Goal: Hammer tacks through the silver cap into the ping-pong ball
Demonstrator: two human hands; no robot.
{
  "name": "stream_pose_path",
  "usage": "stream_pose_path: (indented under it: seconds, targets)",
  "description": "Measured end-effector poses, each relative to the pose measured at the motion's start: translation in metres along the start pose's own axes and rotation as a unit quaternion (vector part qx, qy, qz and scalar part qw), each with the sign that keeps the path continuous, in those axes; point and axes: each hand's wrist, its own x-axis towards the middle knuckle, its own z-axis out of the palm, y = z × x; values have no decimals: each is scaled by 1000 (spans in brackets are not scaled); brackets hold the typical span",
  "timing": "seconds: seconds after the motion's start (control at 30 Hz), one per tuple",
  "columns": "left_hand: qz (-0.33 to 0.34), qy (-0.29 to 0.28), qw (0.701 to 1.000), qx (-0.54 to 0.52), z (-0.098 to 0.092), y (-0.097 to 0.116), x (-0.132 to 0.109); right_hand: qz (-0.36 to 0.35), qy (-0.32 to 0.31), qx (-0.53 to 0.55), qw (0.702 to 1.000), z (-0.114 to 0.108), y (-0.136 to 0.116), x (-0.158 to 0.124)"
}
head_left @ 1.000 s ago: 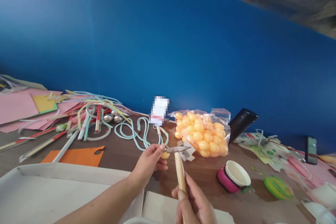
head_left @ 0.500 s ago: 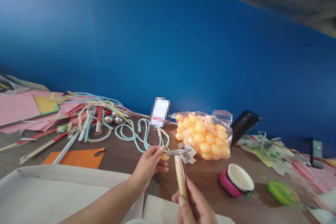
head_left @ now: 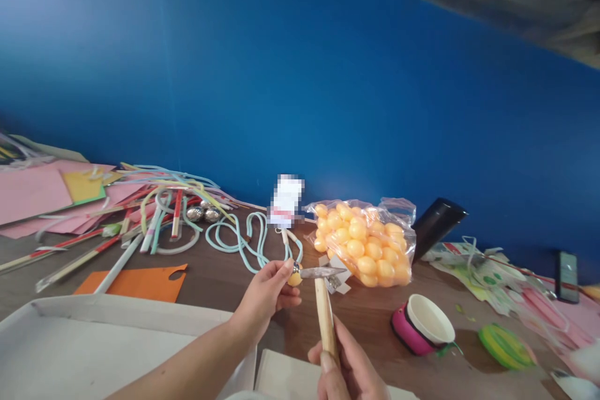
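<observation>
My right hand (head_left: 349,362) is wrapped round the pale wooden handle of a small hammer (head_left: 325,322), held upright. Its grey metal head lies across the top, tapering to a point on the right. At the head's left end, my left hand (head_left: 269,294) pinches a small yellow ball (head_left: 295,279) between thumb and fingers. A shiny silver piece shows between ball and hammer head; whether it belongs to either I cannot tell. Just behind the head are small grey-white card pieces (head_left: 338,278).
Behind stand a clear bag of orange balls (head_left: 370,250) and light-blue cord (head_left: 239,240) with a white tag (head_left: 285,200). A pink-sleeved cup (head_left: 417,331) is at right, near a phone (head_left: 567,275). A white tray (head_left: 117,306), orange card (head_left: 140,284) and sticks (head_left: 89,259) are left.
The hammer and my right hand have shifted very slightly to the right. My left hand stays in place with the yellow ball.
</observation>
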Motion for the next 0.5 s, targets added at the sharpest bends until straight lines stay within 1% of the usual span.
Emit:
stream_pose_path:
  seconds: [0.13, 0.2, 0.37, 0.5]
  targets:
    - [-2, -7, 1000, -7, 0, 0, 0, -3, -1, -15, 1000, 2, 0, 0]
    - [-2, -3, 1000, -9, 0, 0, -1, -3, -3, -16, 1000, 2, 0, -1]
    - [-6, -3, 1000, -7, 1, 3, -2, 7, 15, -16, 1000, 3, 3, -1]
    - [-3, -1, 1000, -5, 0, 2, -1, 9, 12, -18, 1000, 3, 5, 0]
